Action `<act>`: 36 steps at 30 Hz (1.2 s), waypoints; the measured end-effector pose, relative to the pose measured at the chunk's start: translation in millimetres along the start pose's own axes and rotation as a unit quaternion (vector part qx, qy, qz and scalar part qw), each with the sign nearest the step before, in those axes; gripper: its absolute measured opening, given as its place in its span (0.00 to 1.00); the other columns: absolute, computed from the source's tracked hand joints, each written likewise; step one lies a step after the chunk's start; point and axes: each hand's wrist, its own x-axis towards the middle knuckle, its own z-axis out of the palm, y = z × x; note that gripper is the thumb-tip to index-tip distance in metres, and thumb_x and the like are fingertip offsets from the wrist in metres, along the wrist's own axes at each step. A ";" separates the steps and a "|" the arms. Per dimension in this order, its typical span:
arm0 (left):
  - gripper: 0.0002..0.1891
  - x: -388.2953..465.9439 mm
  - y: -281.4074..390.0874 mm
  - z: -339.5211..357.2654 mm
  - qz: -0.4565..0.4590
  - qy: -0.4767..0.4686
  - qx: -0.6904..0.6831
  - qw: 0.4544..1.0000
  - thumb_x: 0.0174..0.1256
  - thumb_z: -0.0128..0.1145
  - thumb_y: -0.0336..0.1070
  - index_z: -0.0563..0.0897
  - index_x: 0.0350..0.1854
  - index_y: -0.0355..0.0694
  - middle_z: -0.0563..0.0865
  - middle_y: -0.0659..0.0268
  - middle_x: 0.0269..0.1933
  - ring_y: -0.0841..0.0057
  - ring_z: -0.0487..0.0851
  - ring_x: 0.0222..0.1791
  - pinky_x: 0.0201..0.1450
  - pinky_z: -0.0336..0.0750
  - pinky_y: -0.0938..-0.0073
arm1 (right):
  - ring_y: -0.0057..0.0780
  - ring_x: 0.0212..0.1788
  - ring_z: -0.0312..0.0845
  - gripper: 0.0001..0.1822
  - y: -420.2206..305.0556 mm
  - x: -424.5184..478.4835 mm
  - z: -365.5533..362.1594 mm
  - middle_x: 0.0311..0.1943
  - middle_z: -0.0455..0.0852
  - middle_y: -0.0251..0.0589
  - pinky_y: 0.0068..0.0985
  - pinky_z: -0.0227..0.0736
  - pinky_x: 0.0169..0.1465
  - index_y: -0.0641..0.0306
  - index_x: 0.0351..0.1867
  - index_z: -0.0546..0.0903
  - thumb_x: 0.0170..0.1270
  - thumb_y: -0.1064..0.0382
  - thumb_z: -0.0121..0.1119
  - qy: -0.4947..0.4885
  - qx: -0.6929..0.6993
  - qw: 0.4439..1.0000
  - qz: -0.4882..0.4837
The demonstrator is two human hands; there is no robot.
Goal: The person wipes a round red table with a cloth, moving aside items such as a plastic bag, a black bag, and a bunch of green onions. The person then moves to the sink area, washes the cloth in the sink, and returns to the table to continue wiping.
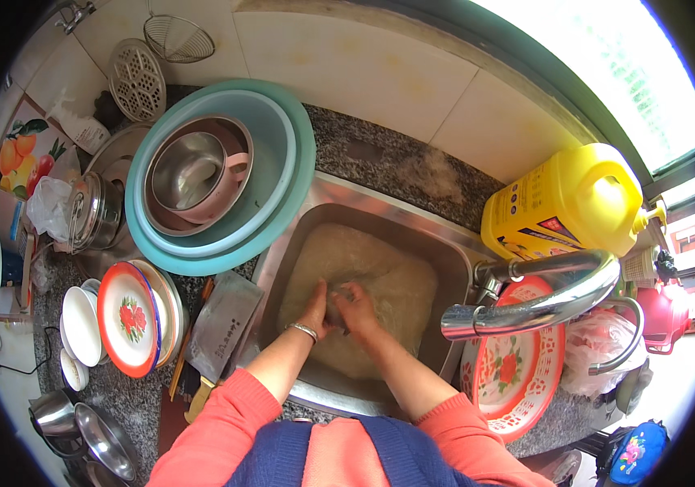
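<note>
Murky brown water point(405, 292) stands in a stainless steel sink point(454, 268). My left hand point(315, 309), with a metal bangle at the wrist, and my right hand point(356, 309) are close together over the water in the left part of the basin. Between them is a small greyish-brown thing point(335, 313), mostly covered by the fingers; what it is I cannot tell. Both hands curl around it. The curved chrome faucet point(542, 304) reaches over the sink's right edge, and no stream of water shows from it.
Nested teal basins point(271, 146) hold metal bowls at the upper left. A cleaver point(219, 325), chopsticks point(192, 335) and stacked plates point(134, 319) lie left of the sink. On the right are a yellow detergent jug point(530, 201) and a red-rimmed enamel basin point(521, 389).
</note>
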 end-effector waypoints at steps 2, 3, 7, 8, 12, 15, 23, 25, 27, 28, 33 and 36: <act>0.37 -18.1 8.9 14.6 -0.025 -0.017 -0.030 0.999 0.63 0.49 0.77 0.77 0.54 0.46 0.82 0.62 0.50 0.67 0.81 0.44 0.41 0.77 0.62 | 0.34 0.35 0.83 0.20 -32.0 -41.2 -5.6 0.32 0.84 0.42 0.33 0.78 0.39 0.63 0.53 0.79 0.66 0.53 0.63 -0.043 0.002 0.997 0.059; 0.35 -5.2 3.4 2.4 0.010 -0.038 -0.028 0.999 0.64 0.49 0.75 0.78 0.52 0.46 0.82 0.63 0.48 0.68 0.81 0.43 0.40 0.77 0.63 | 0.39 0.35 0.84 0.20 -41.3 -55.7 -1.3 0.34 0.86 0.47 0.36 0.78 0.40 0.62 0.52 0.80 0.67 0.51 0.62 -0.074 -0.028 0.995 0.053; 0.28 11.3 -12.8 -8.8 0.013 -0.090 -0.003 0.996 0.68 0.51 0.67 0.80 0.46 0.45 0.83 0.65 0.42 0.71 0.82 0.41 0.38 0.77 0.63 | 0.49 0.34 0.85 0.20 -5.8 -25.6 10.6 0.33 0.88 0.53 0.37 0.77 0.40 0.64 0.42 0.82 0.67 0.46 0.61 0.061 -0.175 0.964 -0.190; 0.26 -6.7 -13.1 7.2 -0.021 -0.097 0.007 0.995 0.69 0.51 0.65 0.81 0.46 0.44 0.83 0.66 0.42 0.72 0.83 0.41 0.38 0.77 0.62 | 0.56 0.40 0.84 0.25 -4.7 -15.7 -1.2 0.38 0.86 0.62 0.40 0.75 0.45 0.67 0.43 0.82 0.68 0.42 0.57 0.062 -0.171 0.973 -0.142; 0.22 -59.7 -1.1 50.0 0.032 -0.025 0.096 0.995 0.73 0.52 0.57 0.80 0.55 0.44 0.84 0.63 0.51 0.74 0.82 0.50 0.50 0.76 0.71 | 0.45 0.46 0.85 0.24 0.4 17.3 -32.9 0.41 0.88 0.52 0.38 0.76 0.48 0.64 0.44 0.83 0.70 0.42 0.55 0.087 -0.115 0.988 -0.058; 0.28 -60.5 -1.9 51.5 0.139 -0.053 0.170 0.974 0.71 0.51 0.60 0.77 0.58 0.42 0.83 0.60 0.51 0.65 0.83 0.48 0.48 0.76 0.66 | 0.37 0.51 0.83 0.23 30.4 27.5 -43.4 0.47 0.87 0.42 0.37 0.77 0.53 0.59 0.51 0.81 0.73 0.42 0.51 -0.099 0.153 0.981 0.068; 0.35 -114.6 18.1 53.5 0.462 0.011 0.691 0.556 0.67 0.59 0.60 0.70 0.67 0.40 0.78 0.52 0.62 0.58 0.77 0.62 0.60 0.74 0.64 | 0.35 0.61 0.76 0.24 32.2 -13.6 -35.1 0.58 0.80 0.41 0.37 0.73 0.66 0.62 0.62 0.73 0.79 0.46 0.41 -0.079 0.483 0.860 0.143; 0.36 -101.4 10.4 43.1 0.433 -0.004 0.615 0.659 0.66 0.60 0.62 0.72 0.66 0.38 0.78 0.50 0.62 0.57 0.76 0.63 0.61 0.73 0.62 | 0.37 0.62 0.74 0.26 13.5 -21.1 -37.5 0.60 0.77 0.44 0.36 0.71 0.65 0.65 0.64 0.71 0.80 0.46 0.39 -0.027 0.477 0.862 0.172; 0.36 -81.8 -0.9 35.9 0.342 -0.031 0.399 0.850 0.64 0.60 0.63 0.75 0.61 0.35 0.78 0.48 0.60 0.56 0.73 0.64 0.63 0.69 0.59 | 0.38 0.61 0.74 0.26 -2.5 -29.2 -42.1 0.61 0.76 0.46 0.35 0.70 0.64 0.66 0.64 0.70 0.80 0.47 0.39 -0.007 0.490 0.849 0.199; 0.37 -58.0 -6.2 24.1 0.303 -0.033 0.336 0.891 0.64 0.60 0.64 0.75 0.61 0.34 0.79 0.50 0.58 0.59 0.75 0.62 0.62 0.70 0.61 | 0.38 0.60 0.75 0.25 -9.8 -33.8 -42.1 0.61 0.76 0.46 0.35 0.71 0.63 0.67 0.64 0.70 0.80 0.48 0.39 -0.017 0.504 0.837 0.213; 0.31 -73.2 3.2 34.4 0.198 -0.133 0.179 0.955 0.64 0.64 0.58 0.78 0.57 0.36 0.83 0.66 0.49 0.76 0.81 0.48 0.50 0.77 0.76 | 0.34 0.52 0.76 0.17 1.3 -47.3 -31.1 0.47 0.82 0.45 0.31 0.69 0.60 0.68 0.52 0.76 0.78 0.56 0.43 0.014 0.472 0.880 0.055; 0.24 -100.1 8.9 52.1 0.220 -0.167 0.072 0.958 0.62 0.70 0.48 0.79 0.53 0.39 0.83 0.72 0.43 0.83 0.81 0.42 0.42 0.79 0.81 | 0.36 0.48 0.76 0.11 15.6 -43.6 -15.2 0.42 0.81 0.43 0.30 0.70 0.55 0.67 0.48 0.78 0.72 0.66 0.45 0.057 0.198 0.978 -0.037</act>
